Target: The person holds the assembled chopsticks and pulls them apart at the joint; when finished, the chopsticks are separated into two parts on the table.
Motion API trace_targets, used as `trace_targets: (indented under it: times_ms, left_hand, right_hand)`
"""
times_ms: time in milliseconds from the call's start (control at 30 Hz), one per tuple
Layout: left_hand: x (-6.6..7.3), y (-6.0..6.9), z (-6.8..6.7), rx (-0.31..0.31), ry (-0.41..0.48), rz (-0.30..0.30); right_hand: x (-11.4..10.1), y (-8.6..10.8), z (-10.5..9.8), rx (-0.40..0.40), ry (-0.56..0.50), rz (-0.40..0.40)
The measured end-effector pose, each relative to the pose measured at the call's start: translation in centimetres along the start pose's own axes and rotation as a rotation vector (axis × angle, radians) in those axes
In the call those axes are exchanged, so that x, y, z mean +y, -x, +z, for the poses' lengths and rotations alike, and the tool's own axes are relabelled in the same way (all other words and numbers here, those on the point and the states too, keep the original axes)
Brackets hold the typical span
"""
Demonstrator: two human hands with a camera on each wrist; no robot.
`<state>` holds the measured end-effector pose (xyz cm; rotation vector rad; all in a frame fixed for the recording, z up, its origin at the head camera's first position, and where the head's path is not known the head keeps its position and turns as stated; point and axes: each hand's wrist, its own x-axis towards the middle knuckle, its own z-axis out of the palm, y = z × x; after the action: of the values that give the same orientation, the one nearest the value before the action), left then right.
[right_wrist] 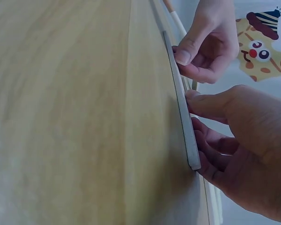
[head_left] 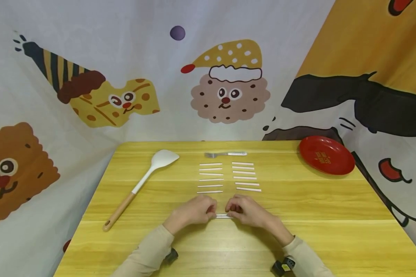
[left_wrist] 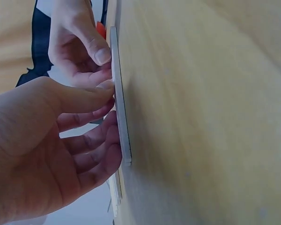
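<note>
Two thin white sticks (head_left: pixel 223 216) lie side by side on the table between my hands. My left hand (head_left: pixel 198 209) pinches at their left end, its thumb and curled fingers against the near stick. At the right end, my right hand (head_left: pixel 249 211) pinches with thumb and bent fingers. From the left wrist view, the near white stick (left_wrist: pixel 123 117) lies along the tabletop with both hands' fingertips touching its far side. The right wrist view shows the same stick (right_wrist: pixel 183 112) flat on the wood; the second stick is mostly hidden there.
Beyond the hands, several white sticks lie in a left column (head_left: pixel 210 179) and a right column (head_left: pixel 245 173). A fork (head_left: pixel 225 154) lies behind them. A white spatula (head_left: pixel 163 158) with a wooden handle is at left, and a red plate (head_left: pixel 339 156) at back right.
</note>
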<state>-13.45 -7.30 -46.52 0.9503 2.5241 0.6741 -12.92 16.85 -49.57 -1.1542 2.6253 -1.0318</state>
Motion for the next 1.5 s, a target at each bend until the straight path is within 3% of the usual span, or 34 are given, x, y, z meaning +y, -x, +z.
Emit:
trace_targets:
  times_ms: [433,700,833,1067,1300,1500]
  left_hand:
    - [0.1,-0.7,0.3,0.028,-0.082,0.033]
    - [0.1,-0.7,0.4,0.062,-0.116,0.07]
    - [0.0,-0.7,0.4,0.133,-0.116,0.103]
    - [-0.1,-0.9,0.2,0.318,-0.093,0.195]
    - [0.2,-1.4,-0.1,0.434,-0.072,0.271]
    - [0.8,-1.6,-0.7,0.512,-0.074,0.302]
  right_hand:
    - [-0.8,-0.1,0.2,-0.004,0.091,-0.006]
    - [-1.0,-0.1,0.4,0.05,0.202,-0.076]
    - [-0.9,-0.2,0.2,0.096,0.194,-0.085]
    - [-1.2,-0.9,-0.6,0.202,0.182,-0.117]
    - [-1.8,-1.7,-1.7,0.213,0.121,-0.101]
    - [-2.1,-2.1,-2.4,0.261,0.107,-0.117]
